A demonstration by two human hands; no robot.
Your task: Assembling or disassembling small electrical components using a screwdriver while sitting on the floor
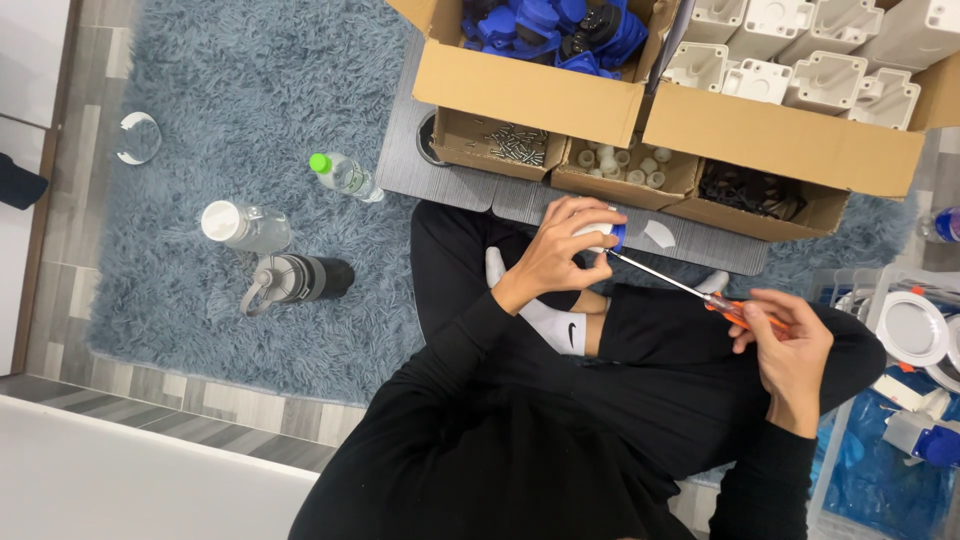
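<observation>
My left hand (556, 250) is closed around a small white and blue plastic part (612, 236), held above my crossed legs. My right hand (790, 345) grips the orange handle of a screwdriver (690, 288). Its thin metal shaft runs up and left, with the tip touching the part in my left hand. Both arms are in black sleeves.
Ahead are cardboard boxes: blue parts (545, 25), white plastic housings (800, 55), screws (515, 143), small white cylinders (625, 165), dark pieces (750, 190). Three bottles (345, 175) (243, 225) (298, 278) lie on the grey shag rug. A clear bin (900, 400) of parts stands at right.
</observation>
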